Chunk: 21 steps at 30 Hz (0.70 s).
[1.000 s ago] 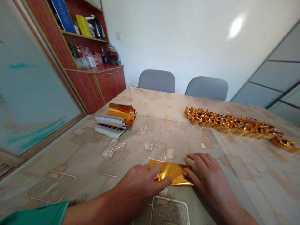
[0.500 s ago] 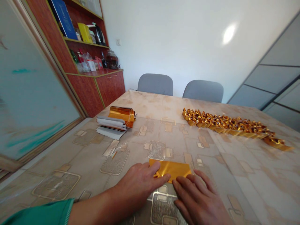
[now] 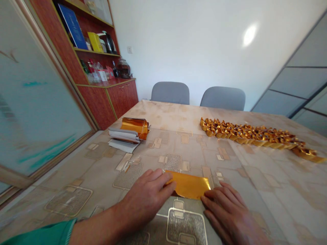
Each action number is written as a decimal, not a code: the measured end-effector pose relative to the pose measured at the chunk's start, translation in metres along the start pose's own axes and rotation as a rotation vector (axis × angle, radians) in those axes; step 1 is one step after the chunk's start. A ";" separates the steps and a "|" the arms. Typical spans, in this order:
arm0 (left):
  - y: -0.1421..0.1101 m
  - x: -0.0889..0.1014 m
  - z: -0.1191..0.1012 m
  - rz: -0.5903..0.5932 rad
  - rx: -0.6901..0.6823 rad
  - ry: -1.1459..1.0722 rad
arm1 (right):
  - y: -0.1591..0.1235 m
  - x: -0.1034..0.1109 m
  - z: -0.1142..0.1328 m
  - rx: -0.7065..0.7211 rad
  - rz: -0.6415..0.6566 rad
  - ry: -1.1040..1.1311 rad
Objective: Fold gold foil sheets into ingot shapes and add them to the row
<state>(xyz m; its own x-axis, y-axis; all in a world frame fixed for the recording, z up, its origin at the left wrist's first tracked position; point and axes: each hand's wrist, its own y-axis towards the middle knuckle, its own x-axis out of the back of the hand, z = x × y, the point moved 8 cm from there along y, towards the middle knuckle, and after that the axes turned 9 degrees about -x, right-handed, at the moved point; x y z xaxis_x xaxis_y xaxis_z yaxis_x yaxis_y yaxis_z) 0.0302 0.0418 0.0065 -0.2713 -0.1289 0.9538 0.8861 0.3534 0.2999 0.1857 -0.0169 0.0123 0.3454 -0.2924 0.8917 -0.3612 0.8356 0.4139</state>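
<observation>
A folded strip of gold foil paper (image 3: pixel 191 185) lies in front of me on the patterned tablecloth. At its left end, my left hand (image 3: pixel 150 190) has closed, fingers pinching the paper's edge. My right hand (image 3: pixel 227 209) rests at the lower right corner of the strip, its fingers stretched out and lying close together; the fingertips touch the corner or are just beside it. Farther off to the left sits a stack of gold foil sheets (image 3: pixel 134 126) with white backs showing. Several folded gold foil pieces (image 3: pixel 245 134) stand in a long, dense row at the right.
The table (image 3: pixel 163 112) has a patterned cover. Behind it stand two grey chairs (image 3: pixel 170 92) against a white wall. A red-brown cabinet (image 3: pixel 97 102) with shelves holds a kettle (image 3: pixel 110 43), bottles and boxes. At the left is a frosted glass door (image 3: pixel 43 95).
My right hand has come off the strip's right end and moved down to its lower corner. My left fingers have shifted toward the left end. The foil strip now lies flatter and more uncovered.
</observation>
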 end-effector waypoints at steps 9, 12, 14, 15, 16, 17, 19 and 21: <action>0.022 -0.023 -0.034 0.091 -0.156 -0.060 | -0.001 -0.002 -0.006 -0.031 -0.042 0.093; 0.008 -0.018 -0.025 0.086 -0.163 -0.076 | -0.004 -0.004 -0.008 -0.028 -0.037 0.077; -0.003 -0.013 -0.020 0.074 -0.178 -0.084 | -0.005 -0.004 -0.009 -0.024 -0.028 0.066; -0.008 -0.011 -0.016 0.068 -0.160 -0.079 | -0.005 -0.004 -0.009 -0.023 -0.024 0.060; -0.013 -0.008 -0.013 0.053 -0.148 -0.072 | -0.005 -0.003 -0.009 -0.022 -0.022 0.058; -0.018 -0.005 -0.010 0.037 -0.137 -0.062 | -0.004 -0.003 -0.009 -0.021 -0.021 0.058; -0.024 -0.001 -0.008 0.000 -0.132 -0.046 | -0.003 -0.003 -0.008 -0.027 -0.020 0.067; -0.026 0.002 -0.007 -0.037 -0.135 -0.031 | -0.002 -0.002 -0.008 -0.034 -0.021 0.079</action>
<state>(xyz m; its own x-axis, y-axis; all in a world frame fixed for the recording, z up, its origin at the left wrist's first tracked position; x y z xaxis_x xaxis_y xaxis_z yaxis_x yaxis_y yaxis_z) 0.0088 0.0261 0.0002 -0.3147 -0.1102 0.9428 0.9171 0.2208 0.3319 0.1924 -0.0139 0.0080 0.4199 -0.2735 0.8653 -0.3238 0.8456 0.4244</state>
